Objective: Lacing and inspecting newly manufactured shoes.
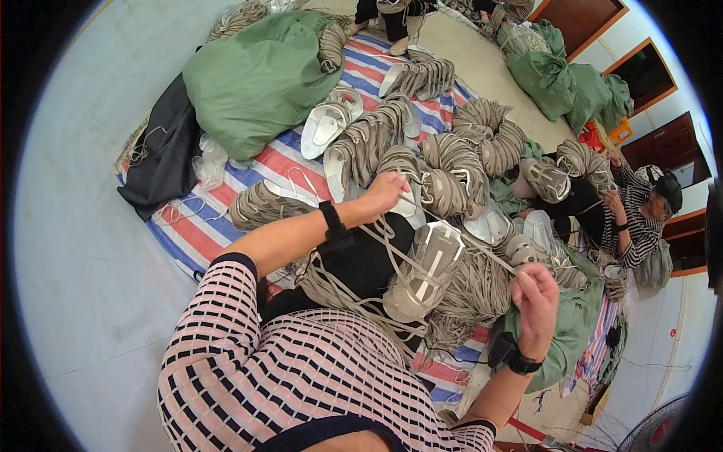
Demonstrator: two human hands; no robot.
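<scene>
A beige shoe upper point(425, 271) with pale overlays rests on my lap, its lacing loosely threaded. Above it a flat beige shoelace point(488, 252) runs taut between my hands. My left hand point(385, 197) is closed on the lace, beyond the upper's far left. To the right, my right hand point(536, 295) pinches the other stretch of lace between thumb and fingers. Loose laces point(339, 290) trail across my dark trousers at the upper's left. Against its right side lies a thick bundle of beige laces point(474, 297).
Nested rows of shoe uppers point(373, 139) cover the striped sheet point(279, 162). A large green sack point(263, 79) stands far left beside a black cloth point(167, 151). Another person point(640, 215) sits at right, handling uppers. A fan point(655, 429) stands lower right.
</scene>
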